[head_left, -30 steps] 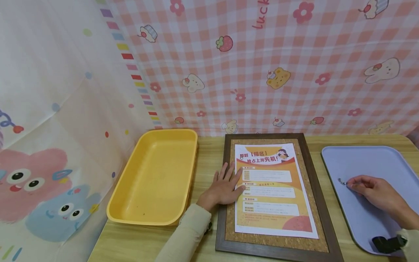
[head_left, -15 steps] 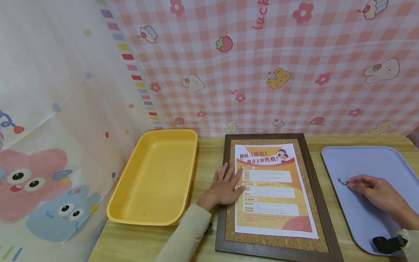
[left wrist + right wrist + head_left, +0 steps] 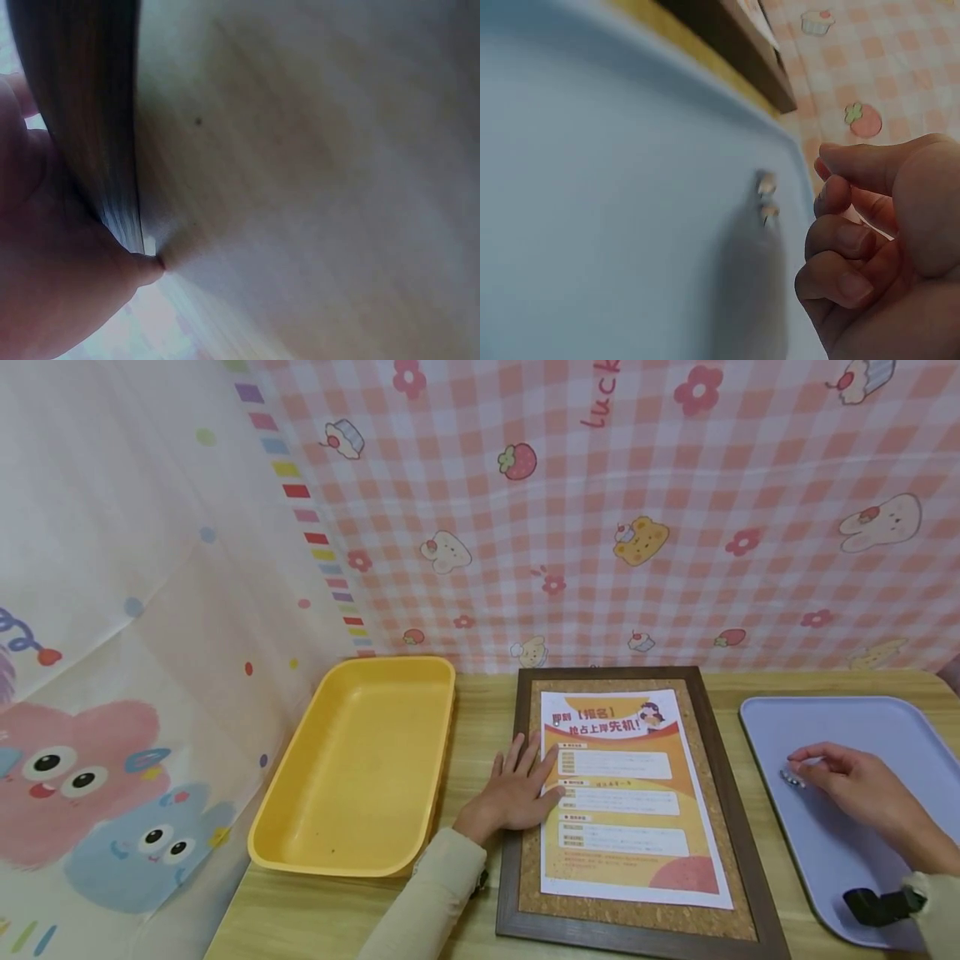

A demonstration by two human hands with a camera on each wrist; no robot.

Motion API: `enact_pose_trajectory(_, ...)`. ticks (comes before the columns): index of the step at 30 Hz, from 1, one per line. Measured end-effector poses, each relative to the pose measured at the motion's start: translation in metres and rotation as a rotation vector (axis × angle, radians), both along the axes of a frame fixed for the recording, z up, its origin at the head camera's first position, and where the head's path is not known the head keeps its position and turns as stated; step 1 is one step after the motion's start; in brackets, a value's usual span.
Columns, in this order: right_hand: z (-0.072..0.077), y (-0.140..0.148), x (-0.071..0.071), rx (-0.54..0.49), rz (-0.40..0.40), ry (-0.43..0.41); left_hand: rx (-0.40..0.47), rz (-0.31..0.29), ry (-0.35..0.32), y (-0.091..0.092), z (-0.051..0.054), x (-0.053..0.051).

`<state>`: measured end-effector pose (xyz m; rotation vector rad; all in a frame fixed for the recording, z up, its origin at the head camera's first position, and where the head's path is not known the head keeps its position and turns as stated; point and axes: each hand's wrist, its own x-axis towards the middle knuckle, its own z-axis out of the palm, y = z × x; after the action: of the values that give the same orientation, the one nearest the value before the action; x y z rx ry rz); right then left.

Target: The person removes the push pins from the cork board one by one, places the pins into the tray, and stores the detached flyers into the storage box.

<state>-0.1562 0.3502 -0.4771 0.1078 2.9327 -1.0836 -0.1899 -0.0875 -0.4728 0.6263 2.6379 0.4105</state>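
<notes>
My left hand lies with spread fingers across the left edge of a brown-framed cork board, its fingertips and thumb at the poster lying there. In the left wrist view the hand rests against the dark frame. Over the lilac tray my right hand is held beside small shiny pieces. The right wrist view shows its fingers curled and thumb close to the index finger, above the tray; two small metallic pieces lie apart from it. Nothing shows between the fingertips.
A yellow tray stands left of the board on the wooden table. Behind the table hangs a pink checked cloth, and a white cloth with cartoon figures covers the left side.
My right hand has lifted a little up and away from the small pieces on the tray, uncovering more of them. The left hand stays on the board. The head view has shifted slightly.
</notes>
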Motion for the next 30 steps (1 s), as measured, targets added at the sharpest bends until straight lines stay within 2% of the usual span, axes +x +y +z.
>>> enact_pose_trajectory(7, 0.015, -0.020, -0.009, -0.070, 0.056, 0.009, 0.000, 0.003, 0.002, 0.001, 0.002, 0.001)
enact_pose_trajectory(16, 0.023, -0.043, -0.020, -0.148, 0.131, 0.049, -0.007, 0.005, -0.002, 0.000, -0.001, 0.000)
enact_pose_trajectory(23, 0.025, -0.060, -0.029, -0.134, 0.172, 0.078, -0.007, 0.007, -0.009, 0.001, -0.001, 0.000)
enact_pose_trajectory(30, 0.030, -0.076, -0.037, -0.113, 0.174, 0.060, -0.011, 0.005, -0.002, 0.001, -0.001, 0.000)
